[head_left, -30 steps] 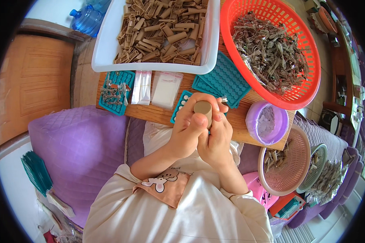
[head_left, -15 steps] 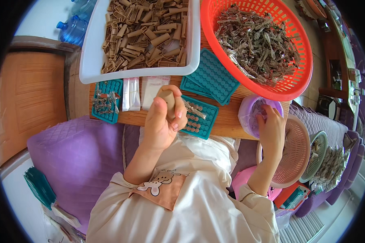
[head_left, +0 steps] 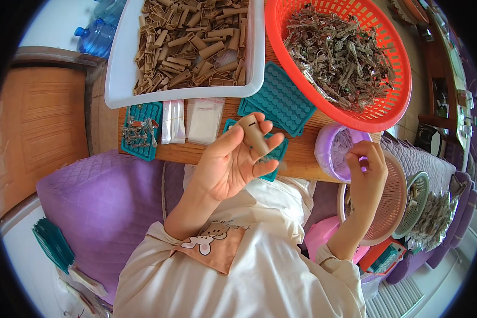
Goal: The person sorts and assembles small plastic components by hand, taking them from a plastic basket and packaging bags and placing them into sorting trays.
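My left hand (head_left: pixel 222 167) is raised over the near edge of the table, gripping a tan plastic tube-shaped casing (head_left: pixel 255 139) with a small dark slot near its upper end. Partly hidden behind that hand lies a teal tray (head_left: pixel 272 168). My right hand (head_left: pixel 370 168) hovers at the right side of a purple bowl (head_left: pixel 324 155), thumb and fingertips pinched together. Whatever may be in that pinch is too small to name. Small translucent pieces (head_left: pixel 343 142) lie inside the bowl.
A white bin (head_left: pixel 257 69) of tan casings and a red basket (head_left: pixel 402 108) of wrapped wire bundles (head_left: pixel 344 58) stand behind. Stacked teal trays (head_left: pixel 278 98), clear bags (head_left: pixel 204 121) and another teal tray (head_left: pixel 147 110) lie between. A pinkish basket (head_left: pixel 391 199) sits at right.
My left hand has moved right and turned the casing so its slot shows. My right hand has come out of the purple bowl toward its right side, fingers pinched.
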Demonstrator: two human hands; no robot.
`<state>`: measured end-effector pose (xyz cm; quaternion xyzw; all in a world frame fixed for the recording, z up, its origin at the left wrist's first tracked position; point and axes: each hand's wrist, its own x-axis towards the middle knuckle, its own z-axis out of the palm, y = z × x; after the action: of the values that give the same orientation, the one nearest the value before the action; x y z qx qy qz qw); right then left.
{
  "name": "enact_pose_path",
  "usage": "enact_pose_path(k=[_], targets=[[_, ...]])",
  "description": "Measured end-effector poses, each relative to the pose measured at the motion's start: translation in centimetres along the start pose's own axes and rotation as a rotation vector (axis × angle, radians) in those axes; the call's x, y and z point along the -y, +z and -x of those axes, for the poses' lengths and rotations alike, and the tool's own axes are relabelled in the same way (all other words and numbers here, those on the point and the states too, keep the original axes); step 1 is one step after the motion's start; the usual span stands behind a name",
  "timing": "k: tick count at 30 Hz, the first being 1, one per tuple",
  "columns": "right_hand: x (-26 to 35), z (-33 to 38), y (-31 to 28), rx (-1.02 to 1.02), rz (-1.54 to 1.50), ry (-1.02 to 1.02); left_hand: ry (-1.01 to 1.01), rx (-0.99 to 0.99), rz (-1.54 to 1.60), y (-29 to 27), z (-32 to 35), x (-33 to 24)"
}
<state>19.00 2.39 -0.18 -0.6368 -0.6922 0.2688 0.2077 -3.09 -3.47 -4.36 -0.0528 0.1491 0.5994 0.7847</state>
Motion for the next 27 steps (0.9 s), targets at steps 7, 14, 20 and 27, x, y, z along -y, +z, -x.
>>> enact_pose_path(k=[7,14,20,27], targets=[[2.6,-0.8,3.0,0.045,-0.589,-0.326,-0.159,-0.056,0.328,0.1,0.2,0.8],[4.4,-2.7,5.4,0.275,-0.639,-0.51,-0.083,0.016,-0.047,0.4,0.5,1.3],[4.8,-2.4,5.7,0.285,-0.661,-0.486,-0.053,0.035,-0.342,0.5,0.6,1.1],[4.9,-2.0,4.9,0.347,-0.456,-0.577,-0.1,0.021,-0.438,-0.3,0.6,1.4]])
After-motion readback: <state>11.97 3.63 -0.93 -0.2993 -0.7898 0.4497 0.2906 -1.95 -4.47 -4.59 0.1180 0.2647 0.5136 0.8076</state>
